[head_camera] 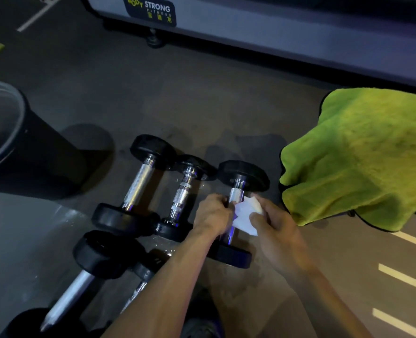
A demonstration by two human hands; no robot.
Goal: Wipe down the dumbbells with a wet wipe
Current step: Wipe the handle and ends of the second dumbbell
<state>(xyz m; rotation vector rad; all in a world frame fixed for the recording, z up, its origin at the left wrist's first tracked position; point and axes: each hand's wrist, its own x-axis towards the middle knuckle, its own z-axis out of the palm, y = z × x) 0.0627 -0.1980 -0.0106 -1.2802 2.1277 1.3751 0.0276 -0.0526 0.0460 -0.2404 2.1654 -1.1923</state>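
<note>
Several black-ended dumbbells with chrome handles lie on the dark floor. The rightmost dumbbell (pixel 241 178) lies between my hands. My left hand (pixel 213 213) grips its chrome handle from the left. My right hand (pixel 273 222) holds a white wet wipe (pixel 244 213) against the right side of that handle. Left of it lie a smaller dumbbell (pixel 183 195) and a larger one (pixel 138 184). Two more dumbbells (pixel 85 276) lie nearer me at the lower left, partly hidden by my left forearm.
A green towel (pixel 363 152) is draped over something at the right. A black bin (pixel 9 137) stands at the left. A grey machine base (pixel 275 28) with a wheel runs along the back. White floor stripes (pixel 404 279) show at lower right.
</note>
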